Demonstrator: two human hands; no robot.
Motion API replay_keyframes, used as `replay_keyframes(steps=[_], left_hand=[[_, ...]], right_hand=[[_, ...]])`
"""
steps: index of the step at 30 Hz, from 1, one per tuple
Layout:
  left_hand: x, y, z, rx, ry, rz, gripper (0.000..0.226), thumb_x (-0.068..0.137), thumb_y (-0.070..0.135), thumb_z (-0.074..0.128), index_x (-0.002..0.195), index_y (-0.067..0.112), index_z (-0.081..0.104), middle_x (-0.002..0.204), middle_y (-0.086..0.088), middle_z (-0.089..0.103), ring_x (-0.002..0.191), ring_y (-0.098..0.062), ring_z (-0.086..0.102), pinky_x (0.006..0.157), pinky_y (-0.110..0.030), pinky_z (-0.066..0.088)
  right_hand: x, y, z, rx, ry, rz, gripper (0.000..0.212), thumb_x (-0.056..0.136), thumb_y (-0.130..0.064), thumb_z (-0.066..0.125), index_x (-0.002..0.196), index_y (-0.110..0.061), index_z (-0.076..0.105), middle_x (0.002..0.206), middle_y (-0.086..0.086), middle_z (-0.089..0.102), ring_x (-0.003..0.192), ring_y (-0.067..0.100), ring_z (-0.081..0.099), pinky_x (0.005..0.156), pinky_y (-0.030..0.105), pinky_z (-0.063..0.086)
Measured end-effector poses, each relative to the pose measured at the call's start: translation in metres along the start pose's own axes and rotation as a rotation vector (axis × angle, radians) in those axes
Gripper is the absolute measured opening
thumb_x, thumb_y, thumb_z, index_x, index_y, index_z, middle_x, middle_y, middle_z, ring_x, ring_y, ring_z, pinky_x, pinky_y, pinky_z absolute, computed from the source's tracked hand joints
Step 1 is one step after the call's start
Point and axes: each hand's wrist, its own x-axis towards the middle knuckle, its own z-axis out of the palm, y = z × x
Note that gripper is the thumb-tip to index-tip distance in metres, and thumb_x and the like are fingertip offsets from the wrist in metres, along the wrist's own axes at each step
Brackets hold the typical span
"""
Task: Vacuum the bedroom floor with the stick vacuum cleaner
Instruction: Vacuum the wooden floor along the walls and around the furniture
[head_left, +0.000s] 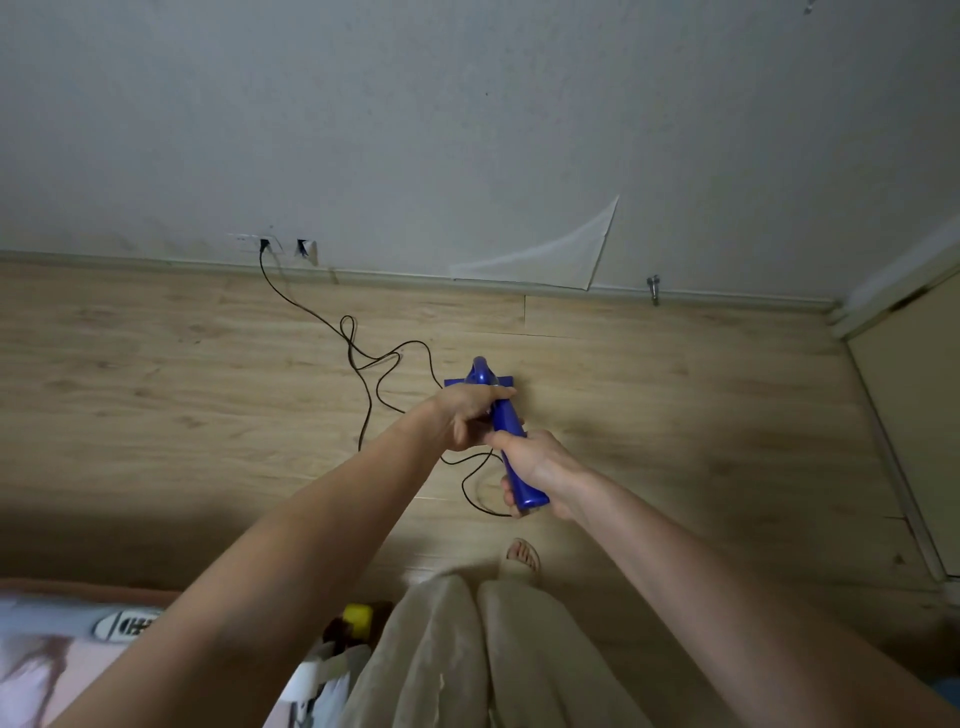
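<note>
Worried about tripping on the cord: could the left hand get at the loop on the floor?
Probably not right now: the left hand grips the blue vacuum, and the cord lies on the floor below it.

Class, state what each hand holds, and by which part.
Both grip the blue vacuum: left hand on the upper body, right hand on the handle end.

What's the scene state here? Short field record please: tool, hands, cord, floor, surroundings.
tool: blue stick vacuum cleaner, seen from above, its head on the floor near the wall
left hand: grips the vacuum's upper body
right hand: grips the handle end
cord: black cord runs in loose loops across the floor from a wall socket to the vacuum
floor: light wood laminate
surroundings: white remote lower left; door at right
</note>
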Motion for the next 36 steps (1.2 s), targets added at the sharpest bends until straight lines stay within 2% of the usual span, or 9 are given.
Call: replay_keyframes(steps=[3, 8, 11, 15, 19, 24, 29, 32, 36], left_hand=[[-0.012, -0.013, 0.001, 0.011, -0.007, -0.011, 0.024, 0.095, 0.019, 0.057, 0.106, 0.000, 0.048, 0.090, -0.016, 0.059, 0.070, -0.022, 0.060, 0.052, -0.030, 0.055], [-0.020, -0.028, 0.012, -0.015, -0.023, -0.015, 0.036, 0.094, 0.020, 0.059, 0.121, 0.000, 0.046, 0.093, -0.017, 0.058, 0.070, -0.023, 0.060, 0.044, -0.024, 0.054], [-0.019, -0.028, 0.018, -0.035, -0.034, -0.008, 0.032, 0.094, 0.021, 0.060, 0.113, 0.001, 0.045, 0.089, -0.014, 0.054, 0.071, -0.021, 0.057, 0.045, -0.022, 0.054], [-0.005, -0.021, 0.026, -0.069, -0.023, -0.008, 0.025, 0.093, 0.019, 0.060, 0.106, 0.001, 0.049, 0.089, -0.015, 0.057, 0.074, -0.022, 0.059, 0.059, -0.029, 0.055], [0.010, -0.013, 0.036, -0.105, -0.006, 0.027, 0.013, 0.096, 0.016, 0.055, 0.092, 0.005, 0.050, 0.089, -0.016, 0.057, 0.077, -0.021, 0.060, 0.056, -0.030, 0.054], [0.030, 0.017, 0.049, -0.160, 0.043, 0.054, 0.014, 0.097, 0.016, 0.052, 0.105, 0.005, 0.048, 0.085, -0.015, 0.055, 0.071, -0.021, 0.058, 0.042, -0.024, 0.053], [0.049, 0.047, 0.053, -0.178, 0.087, 0.074, 0.025, 0.096, 0.018, 0.055, 0.117, 0.005, 0.048, 0.087, -0.013, 0.058, 0.072, -0.019, 0.060, 0.049, -0.025, 0.054], [0.060, 0.057, 0.054, -0.229, 0.120, 0.092, 0.021, 0.097, 0.014, 0.053, 0.115, 0.005, 0.047, 0.087, -0.012, 0.055, 0.071, -0.019, 0.058, 0.044, -0.022, 0.053], [0.069, 0.061, 0.056, -0.238, 0.094, 0.079, 0.024, 0.096, 0.015, 0.055, 0.118, 0.006, 0.049, 0.089, -0.013, 0.057, 0.074, -0.020, 0.061, 0.049, -0.025, 0.055]], right_hand=[[-0.013, 0.012, 0.003, -0.006, 0.006, 0.007, 0.024, 0.096, -0.030, 0.055, 0.106, -0.009, 0.049, 0.060, 0.007, 0.049, 0.040, 0.015, 0.048, 0.037, 0.019, 0.041], [-0.027, 0.024, -0.006, 0.016, 0.011, 0.035, 0.029, 0.090, -0.033, 0.064, 0.101, -0.011, 0.050, 0.062, 0.006, 0.048, 0.037, 0.014, 0.046, 0.037, 0.020, 0.040], [-0.026, 0.025, -0.016, 0.005, 0.003, 0.018, 0.032, 0.088, -0.034, 0.067, 0.101, -0.011, 0.050, 0.062, 0.006, 0.048, 0.036, 0.014, 0.046, 0.037, 0.020, 0.039], [-0.015, 0.024, -0.030, -0.017, -0.011, -0.010, 0.030, 0.092, -0.036, 0.063, 0.101, -0.011, 0.050, 0.061, 0.005, 0.048, 0.037, 0.013, 0.046, 0.038, 0.020, 0.040], [0.007, 0.023, -0.042, -0.086, -0.027, -0.023, 0.029, 0.096, -0.039, 0.054, 0.101, -0.011, 0.050, 0.057, 0.005, 0.050, 0.038, 0.015, 0.047, 0.039, 0.023, 0.042], [0.041, 0.001, -0.065, -0.104, -0.043, -0.062, 0.023, 0.097, -0.031, 0.052, 0.091, -0.009, 0.047, 0.055, 0.009, 0.047, 0.033, 0.018, 0.044, 0.036, 0.022, 0.038], [0.070, -0.028, -0.083, -0.129, -0.074, -0.061, 0.023, 0.098, -0.031, 0.051, 0.083, -0.014, 0.044, 0.055, 0.008, 0.048, 0.035, 0.017, 0.046, 0.037, 0.022, 0.040], [0.084, -0.035, -0.086, -0.165, -0.083, -0.070, 0.022, 0.098, -0.031, 0.050, 0.086, -0.014, 0.045, 0.054, 0.008, 0.051, 0.036, 0.017, 0.047, 0.038, 0.022, 0.040], [0.086, -0.039, -0.097, -0.172, -0.093, -0.062, 0.023, 0.098, -0.033, 0.050, 0.099, -0.010, 0.048, 0.055, 0.009, 0.052, 0.034, 0.016, 0.047, 0.035, 0.019, 0.038]])
